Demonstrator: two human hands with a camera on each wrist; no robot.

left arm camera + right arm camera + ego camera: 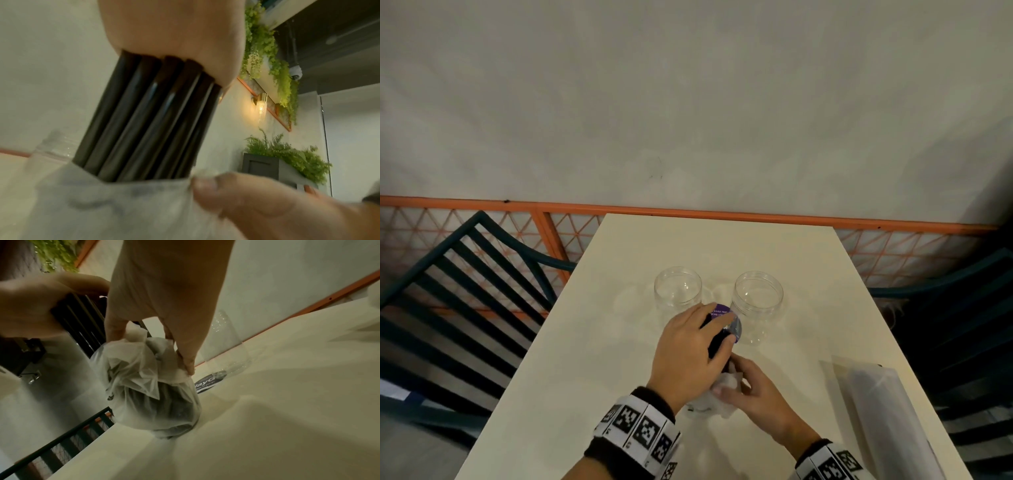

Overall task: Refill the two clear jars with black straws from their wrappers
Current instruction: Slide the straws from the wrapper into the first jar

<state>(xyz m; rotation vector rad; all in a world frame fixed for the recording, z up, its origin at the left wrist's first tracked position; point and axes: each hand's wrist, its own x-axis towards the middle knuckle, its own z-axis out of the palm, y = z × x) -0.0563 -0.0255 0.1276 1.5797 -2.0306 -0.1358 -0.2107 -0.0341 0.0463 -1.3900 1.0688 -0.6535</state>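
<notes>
- Your left hand [690, 356] has its grip closed around a bundle of black straws [144, 116], fingers wrapped round the upper part.
- Your right hand [753, 394] pinches the bunched mouth of the frosted wrapper [152, 386] between thumb and fingers, low against the tabletop [619, 394].
- This looks like a hold for stripping: one hand anchors the wrapper while the other can draw the straws up and out.
- The straws are part in, part out; their lower ends sit inside the wrapper, just in front of the two jars.
- The left jar [678, 294] and right jar [758, 301] stand upright, open and without straws, side by side, probably placed close for a short carry.
- A second long wrapped pack [880, 394] lies at your right near the tabletop edge; its contents are too hazy to make out.
- A purple label [720, 310] shows by your left fingertips; its print is unreadable.
- The head view hides most of the straws under your left hand, and their count cannot be told.
</notes>
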